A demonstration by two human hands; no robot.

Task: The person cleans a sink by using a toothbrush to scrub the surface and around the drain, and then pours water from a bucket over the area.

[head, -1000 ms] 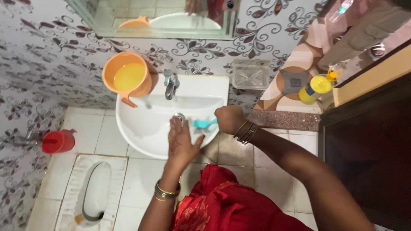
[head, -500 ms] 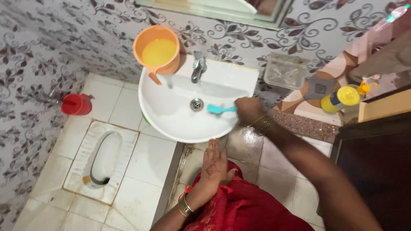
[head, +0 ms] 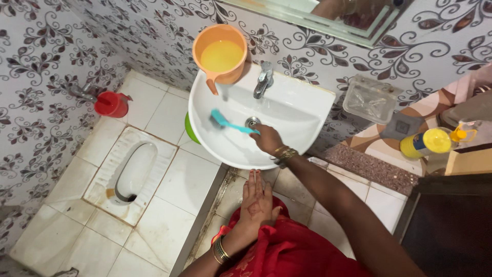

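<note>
The right hand [head: 265,138] is gripping the handle of a turquoise brush [head: 228,123] whose head is lying inside the white sink [head: 307,105] near the drain [head: 252,122], while the left hand [head: 256,197] is resting flat and holding nothing on the red cloth [head: 287,251].

Only 1 view exists: a camera worn on the person's head, looking steeply down from above standing height. It faces the patterned wall, with the white washbasin [head: 261,131] near the centre of the picture and fairly close beneath. The tiled floor [head: 169,190] lies farther below, filling the lower left. The mirror's lower edge [head: 328,23] clips the top border. No 2nd view overlaps it.
</note>
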